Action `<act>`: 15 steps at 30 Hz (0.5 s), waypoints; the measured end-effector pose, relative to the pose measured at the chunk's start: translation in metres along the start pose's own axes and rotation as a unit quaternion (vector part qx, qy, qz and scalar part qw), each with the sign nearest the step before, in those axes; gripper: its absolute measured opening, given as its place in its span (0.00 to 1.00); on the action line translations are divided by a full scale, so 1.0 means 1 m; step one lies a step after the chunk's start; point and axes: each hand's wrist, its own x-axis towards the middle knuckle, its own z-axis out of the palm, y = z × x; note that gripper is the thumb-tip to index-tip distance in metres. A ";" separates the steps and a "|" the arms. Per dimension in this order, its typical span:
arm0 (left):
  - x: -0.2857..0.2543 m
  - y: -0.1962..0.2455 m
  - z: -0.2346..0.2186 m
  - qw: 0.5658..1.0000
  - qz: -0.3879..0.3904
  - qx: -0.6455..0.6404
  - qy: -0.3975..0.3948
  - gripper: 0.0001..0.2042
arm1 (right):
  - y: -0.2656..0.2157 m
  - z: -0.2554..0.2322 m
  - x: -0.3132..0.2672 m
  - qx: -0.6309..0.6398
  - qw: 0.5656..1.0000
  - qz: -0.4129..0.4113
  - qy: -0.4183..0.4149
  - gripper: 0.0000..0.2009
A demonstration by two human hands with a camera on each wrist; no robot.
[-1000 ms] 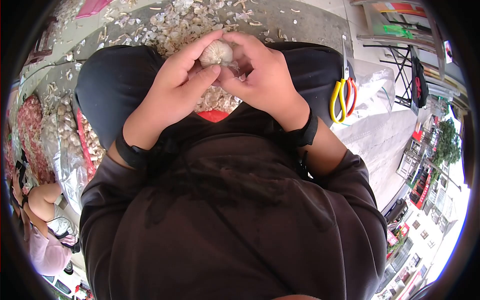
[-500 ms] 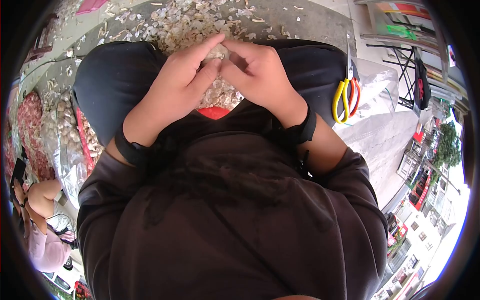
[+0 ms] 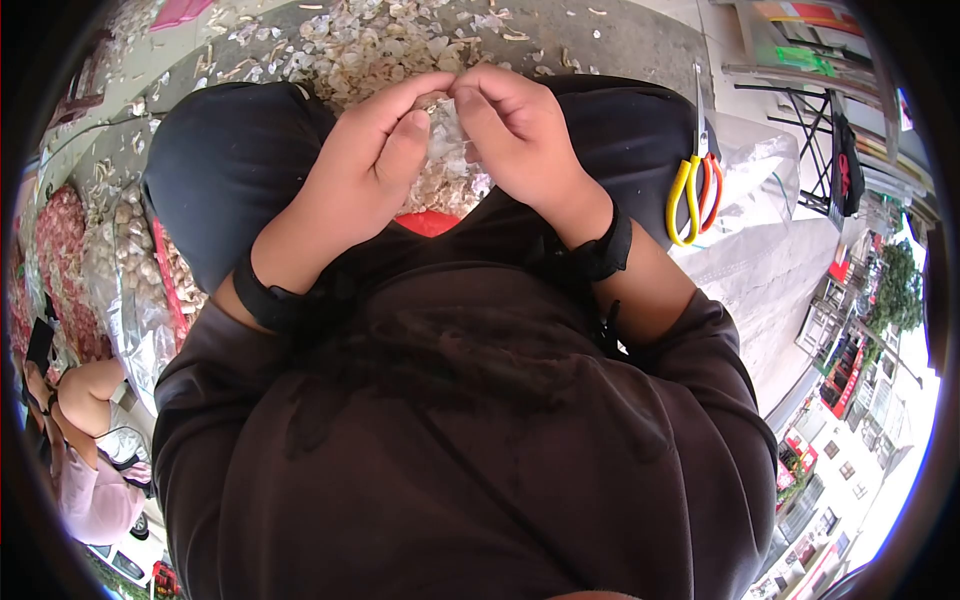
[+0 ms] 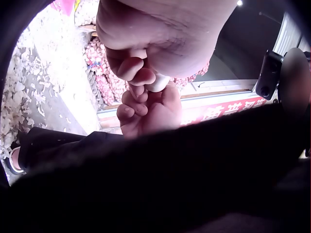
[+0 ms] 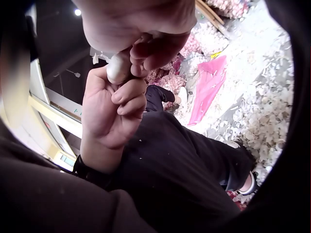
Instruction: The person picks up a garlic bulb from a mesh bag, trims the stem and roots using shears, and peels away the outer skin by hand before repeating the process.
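Note:
Between my two hands is a white garlic bulb [image 5: 118,69], its pale side bulging out in the right wrist view. My left hand [image 3: 365,150] holds it from below in that view, thumb on one side and curled fingers on the other. From the opposite side my right hand [image 3: 530,135] pinches at the bulb with bent fingers [image 5: 155,53]. A thin papery flake [image 5: 97,56] shows beside it. In the left wrist view only a small part of the garlic shows between the hands; in the head view the fingers largely hide it.
Scissors [image 3: 690,200] with yellow and orange handles lie by the right thigh. Garlic skins [image 3: 385,50] litter the floor ahead, with more between the legs above something red [image 3: 428,222]. Bagged garlic [image 3: 130,240] stands at left, near another person [image 3: 95,440].
The bulb, plainly visible a second ago, is now mostly hidden by the fingers in the head view. The hands have tilted, and the thumbs have moved apart.

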 end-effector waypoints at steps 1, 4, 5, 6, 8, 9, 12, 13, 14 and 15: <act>0.000 0.001 0.000 1.000 -0.008 -0.011 -0.003 0.16 | 0.000 0.001 0.000 0.001 1.000 -0.003 0.001 0.06; -0.001 -0.002 0.000 1.000 -0.004 -0.028 0.001 0.17 | 0.001 -0.003 0.000 -0.008 1.000 -0.007 -0.025 0.04; 0.000 -0.001 -0.002 1.000 -0.004 -0.021 -0.002 0.18 | 0.001 -0.004 0.001 -0.013 0.999 -0.008 -0.038 0.05; 0.002 -0.001 -0.004 1.000 -0.003 -0.015 -0.005 0.19 | -0.001 -0.002 0.001 -0.050 0.997 -0.046 -0.025 0.06; 0.005 -0.006 -0.005 0.999 0.033 0.029 -0.001 0.21 | -0.008 0.002 0.002 -0.125 0.985 -0.120 0.003 0.10; 0.007 -0.013 -0.002 0.995 0.069 0.066 0.006 0.23 | -0.006 0.001 0.003 -0.145 0.981 -0.130 -0.001 0.12; 0.005 -0.012 -0.002 0.995 0.042 0.095 -0.014 0.26 | 0.000 -0.002 0.004 -0.203 0.967 -0.151 -0.027 0.19; 0.004 -0.009 -0.002 0.995 0.011 0.090 -0.029 0.27 | -0.002 -0.003 0.004 -0.220 0.963 -0.152 -0.043 0.21; 0.003 -0.009 -0.002 0.997 0.000 0.069 -0.033 0.27 | -0.005 -0.005 0.003 -0.237 0.958 -0.154 -0.059 0.24; 0.003 -0.011 -0.003 0.998 -0.011 0.050 -0.037 0.27 | -0.008 -0.006 0.003 -0.225 0.963 -0.126 -0.073 0.24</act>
